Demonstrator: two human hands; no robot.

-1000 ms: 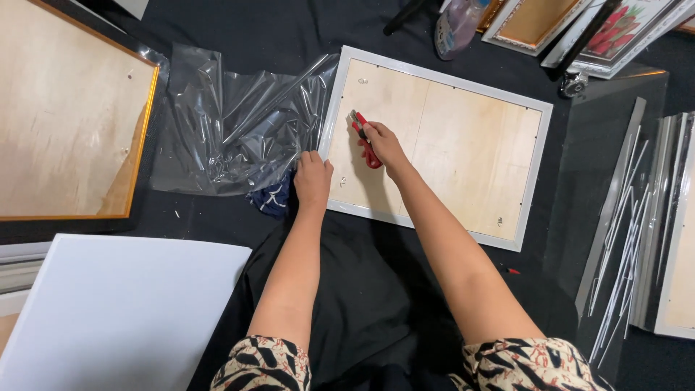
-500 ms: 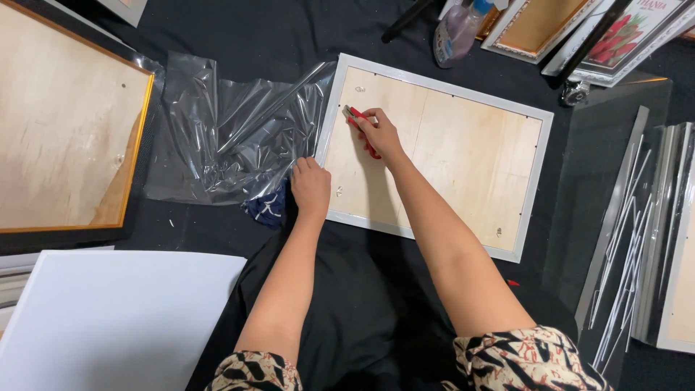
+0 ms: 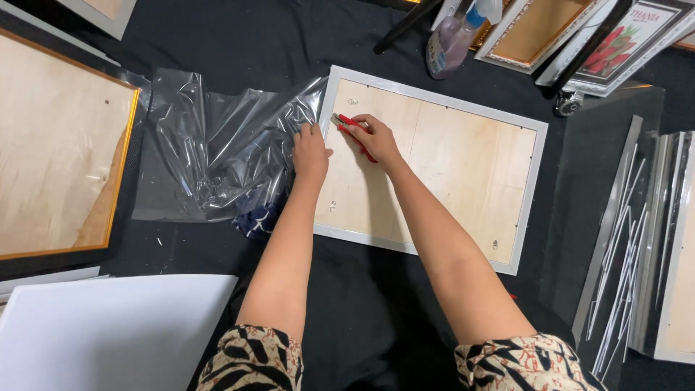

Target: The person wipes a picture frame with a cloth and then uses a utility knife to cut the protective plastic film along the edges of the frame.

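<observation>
Black cloth [image 3: 347,318] covered the bench, right hand [image 3: 376,139] fingers clamped on a red cutter [image 3: 347,123], left hand [image 3: 310,153] fingers together, pressing the white frame [image 3: 532,195] beside crumpled plastic wrap [image 3: 217,145], more frames around.

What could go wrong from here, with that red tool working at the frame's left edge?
1. The left hand rests right beside the red tool held by the right hand; a slip might nick its fingers.
2. The tool's tip sits at the white frame near its rim, so it may scratch it.
3. The crumpled clear plastic under the left hand could slide.
</observation>
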